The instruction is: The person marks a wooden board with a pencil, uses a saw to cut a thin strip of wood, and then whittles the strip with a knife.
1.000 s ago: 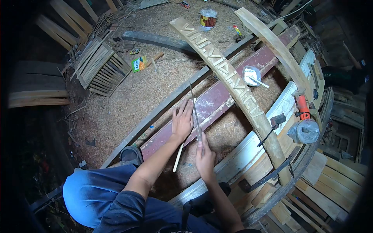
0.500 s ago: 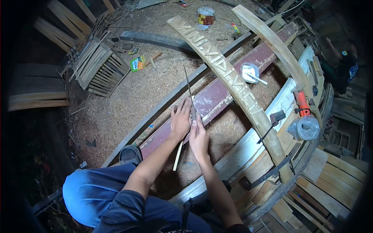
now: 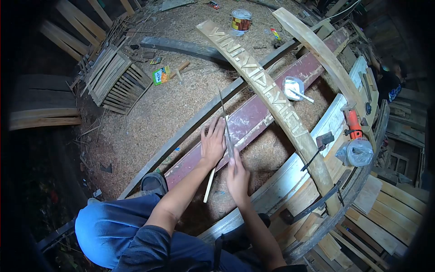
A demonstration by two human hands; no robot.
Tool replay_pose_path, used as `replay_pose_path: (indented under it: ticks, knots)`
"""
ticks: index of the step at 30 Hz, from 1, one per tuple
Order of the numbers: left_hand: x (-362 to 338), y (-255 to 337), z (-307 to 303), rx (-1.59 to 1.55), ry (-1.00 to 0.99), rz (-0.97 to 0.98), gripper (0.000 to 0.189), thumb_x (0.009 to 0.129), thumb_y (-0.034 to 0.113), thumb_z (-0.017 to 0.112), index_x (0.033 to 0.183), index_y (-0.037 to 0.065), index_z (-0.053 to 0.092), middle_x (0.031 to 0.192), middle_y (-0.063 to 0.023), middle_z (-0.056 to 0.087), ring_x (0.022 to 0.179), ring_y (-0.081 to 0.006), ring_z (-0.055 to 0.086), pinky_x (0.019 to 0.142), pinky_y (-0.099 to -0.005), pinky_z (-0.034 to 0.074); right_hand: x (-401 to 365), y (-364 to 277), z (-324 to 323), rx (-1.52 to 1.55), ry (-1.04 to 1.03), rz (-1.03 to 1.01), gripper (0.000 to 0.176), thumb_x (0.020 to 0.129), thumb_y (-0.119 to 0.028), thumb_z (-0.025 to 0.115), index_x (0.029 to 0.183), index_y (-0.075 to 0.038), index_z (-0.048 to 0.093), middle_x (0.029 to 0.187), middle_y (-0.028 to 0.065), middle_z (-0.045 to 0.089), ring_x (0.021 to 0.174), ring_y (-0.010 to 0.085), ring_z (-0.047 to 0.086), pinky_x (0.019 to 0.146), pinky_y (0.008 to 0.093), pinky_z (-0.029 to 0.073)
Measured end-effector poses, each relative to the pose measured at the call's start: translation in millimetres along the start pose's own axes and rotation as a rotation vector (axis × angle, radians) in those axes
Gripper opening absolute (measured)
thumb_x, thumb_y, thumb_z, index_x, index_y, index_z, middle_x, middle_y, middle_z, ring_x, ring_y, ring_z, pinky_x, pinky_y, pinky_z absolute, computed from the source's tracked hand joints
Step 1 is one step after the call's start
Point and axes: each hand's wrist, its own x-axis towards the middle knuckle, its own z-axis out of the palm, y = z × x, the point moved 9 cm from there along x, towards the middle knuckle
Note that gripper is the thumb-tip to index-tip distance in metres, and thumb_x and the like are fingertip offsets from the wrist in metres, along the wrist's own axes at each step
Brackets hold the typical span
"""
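My left hand [image 3: 213, 142] presses down on a thin light wooden strip [image 3: 210, 185] that lies across a dark red beam [image 3: 247, 120]. Its fingers are spread and point away from me. My right hand [image 3: 238, 174] is wrapped round the near end of a long, narrow, pointed blade-like tool [image 3: 226, 124], whose edge lies beside my left hand, along the strip. What the right fingers cover of the tool is hidden.
A curved board with raised carved shapes [image 3: 272, 94] crosses the beam. Near it are a white paste tub [image 3: 293, 88], a paint can [image 3: 241, 21], an orange power tool [image 3: 353, 122] and a slatted crate [image 3: 113, 79]. A person [image 3: 390, 81] is at the far right.
My right hand has drawn back toward me with the tool, and more of the blade shows between the hands. My left hand stays almost in place on the strip.
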Motion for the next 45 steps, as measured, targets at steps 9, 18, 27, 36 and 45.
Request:
replay_pose_path:
  ticks: [9, 18, 27, 36, 45]
  knots:
    - [0, 1, -1, 0.006, -0.075, 0.004, 0.055, 0.095, 0.016, 0.053, 0.148, 0.006, 0.047, 0.155, -0.0075, 0.047, 0.148, -0.0245, 0.035, 0.118, -0.0557, 0.025, 25, 0, 13, 0.009, -0.061, 0.124, 0.042, 0.105, -0.022, 0.047, 0.144, -0.007, 0.052, 0.094, 0.0314, 0.067, 0.083, 0.0487, 0.067, 0.065, 0.0514, 0.052]
    - [-3, -1, 2, -0.056, -0.038, -0.026, 0.052, 0.097, 0.02, 0.051, 0.147, 0.005, 0.048, 0.154, -0.0082, 0.048, 0.148, -0.0242, 0.035, 0.119, -0.0554, 0.023, 40, 4, 24, -0.056, -0.111, 0.171, 0.044, 0.106, -0.026, 0.047, 0.146, -0.008, 0.05, 0.097, 0.0295, 0.068, 0.085, 0.0468, 0.068, 0.067, 0.0489, 0.053]
    - [0, 3, -5, -0.057, 0.049, 0.011, 0.05, 0.094, 0.015, 0.055, 0.143, 0.006, 0.05, 0.148, -0.0128, 0.053, 0.144, -0.0262, 0.04, 0.117, -0.0536, 0.025, 3, -4, -10, -0.008, 0.07, 0.063, 0.041, 0.103, -0.024, 0.056, 0.141, -0.007, 0.058, 0.082, 0.0299, 0.064, 0.066, 0.0401, 0.066, 0.067, 0.048, 0.05]
    - [0, 1, -2, -0.037, 0.027, 0.003, 0.055, 0.094, 0.014, 0.053, 0.149, 0.009, 0.046, 0.15, -0.0075, 0.052, 0.144, -0.0256, 0.04, 0.117, -0.0542, 0.026, 18, -1, -3, -0.165, 0.001, 0.186, 0.042, 0.101, -0.024, 0.06, 0.138, -0.005, 0.06, 0.117, 0.0221, 0.058, 0.106, 0.0354, 0.061, 0.091, 0.0425, 0.049]
    - [0, 1, -3, -0.015, 0.023, -0.003, 0.055, 0.094, 0.015, 0.053, 0.148, 0.009, 0.047, 0.15, -0.0074, 0.052, 0.144, -0.0261, 0.041, 0.117, -0.0547, 0.025, 2, -13, -5, -0.071, 0.067, -0.091, 0.038, 0.1, -0.012, 0.058, 0.137, -0.001, 0.06, 0.116, 0.021, 0.056, 0.106, 0.0353, 0.059, 0.093, 0.0434, 0.048]
